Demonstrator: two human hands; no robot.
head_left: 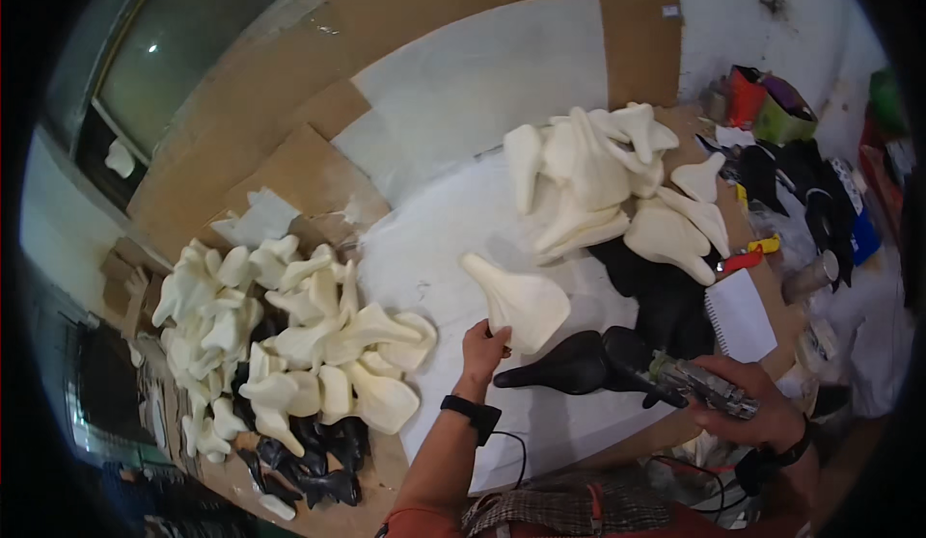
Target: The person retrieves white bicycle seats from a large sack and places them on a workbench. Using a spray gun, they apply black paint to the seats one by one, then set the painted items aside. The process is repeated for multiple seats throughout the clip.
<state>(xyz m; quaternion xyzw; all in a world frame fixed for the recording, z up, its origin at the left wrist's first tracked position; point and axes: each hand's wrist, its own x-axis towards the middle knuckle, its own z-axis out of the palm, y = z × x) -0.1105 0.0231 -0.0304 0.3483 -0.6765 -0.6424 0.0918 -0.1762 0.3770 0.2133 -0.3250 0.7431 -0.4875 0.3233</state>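
Observation:
My left hand [484, 347] is closed on the near edge of a cream foam bicycle saddle pad [521, 302], its narrow nose toward the far left. My right hand [748, 403] grips a worn metal hand tool [709, 387] with greenish patches; its exact kind is unclear. The tool's front end is at the wide end of a black bicycle saddle [569, 363] on the white table surface. I cannot tell whether they touch. Another black saddle-shaped piece [627, 353] overlaps that wide end. Flat black material [670, 297] lies just beyond.
Foam saddle pads are heaped at the left [318, 331] and far right [588, 167]. Black pieces [323, 466] lie below the left heap. A spiral notebook [741, 314], a red-handled tool [741, 260] and a metal cylinder [812, 276] sit at the right. Cardboard [289, 85] lines the back.

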